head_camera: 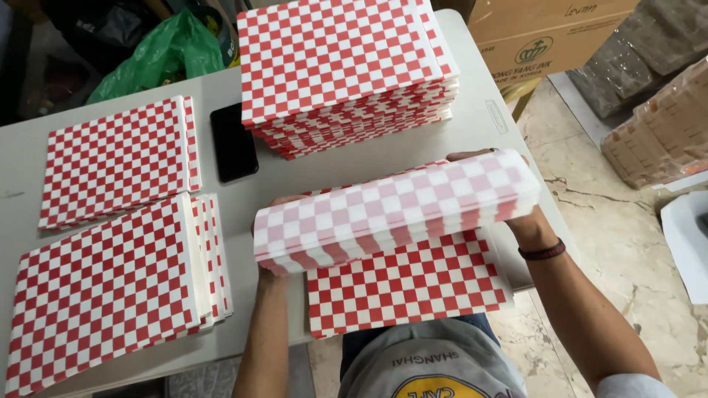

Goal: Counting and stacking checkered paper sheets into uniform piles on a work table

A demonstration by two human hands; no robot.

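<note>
**Checked sheets folded over at the near edge**

Grey tabletop [472,125] carries checked paper stacks. Left hand [271,214] and right hand [516,214] each grip an end of a sheet bundle [394,210], curled over the near-edge pile [405,284], seemingly for folding.

A black phone [234,142] with a dark screen lies on the table at ten o'clock. Brown printed cartons [547,33] stand at one o'clock, possibly stacked.
</note>
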